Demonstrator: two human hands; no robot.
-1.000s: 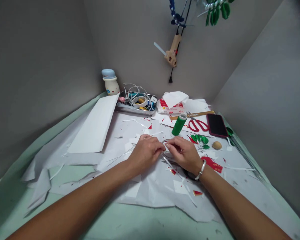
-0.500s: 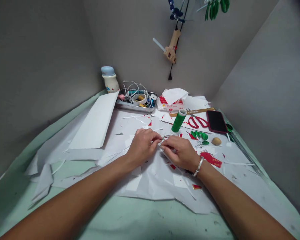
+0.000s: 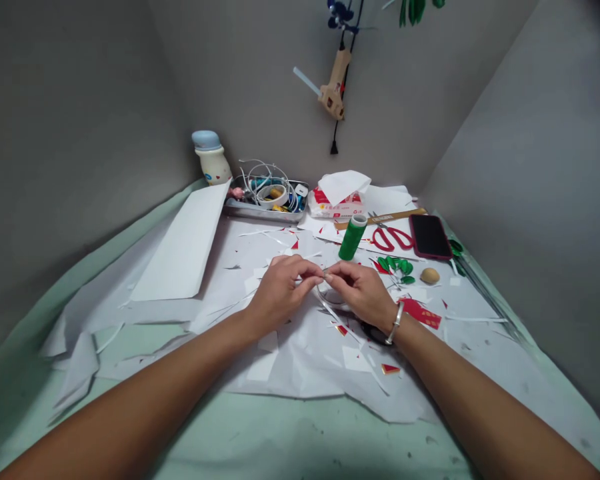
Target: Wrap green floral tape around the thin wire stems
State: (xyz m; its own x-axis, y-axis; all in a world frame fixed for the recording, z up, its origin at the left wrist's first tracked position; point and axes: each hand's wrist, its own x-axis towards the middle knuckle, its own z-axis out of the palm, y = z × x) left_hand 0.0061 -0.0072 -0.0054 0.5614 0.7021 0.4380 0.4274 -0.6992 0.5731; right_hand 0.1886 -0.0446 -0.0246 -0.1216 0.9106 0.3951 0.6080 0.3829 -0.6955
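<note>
My left hand (image 3: 285, 287) is closed in a pinch, thumb against forefinger, at the middle of the paper-covered table. My right hand (image 3: 363, 293) pinches right beside it, the fingertips of both almost touching. A thin pale strand, perhaps wire, shows at the fingertips; its exact kind is too small to tell. Under the right hand lie a white strip (image 3: 343, 319) and the dark handle of a tool (image 3: 377, 333), partly hidden. A green thread spool (image 3: 353, 238) stands upright just beyond the hands. Green leaf-shaped pieces (image 3: 397, 267) on thin stems lie to the right.
Behind are a metal tray (image 3: 265, 213) of spools and tape, a tissue pack (image 3: 336, 203), and red-handled scissors (image 3: 392, 239). A phone (image 3: 431, 236) and a brown roundish object (image 3: 429, 275) lie right. White card (image 3: 183, 247) lies left. A glue gun (image 3: 336, 83) hangs above.
The fingertips have drawn together, and my right hand has shifted slightly, uncovering the white strip and dark handle beneath it. The whole view has shifted a little.
</note>
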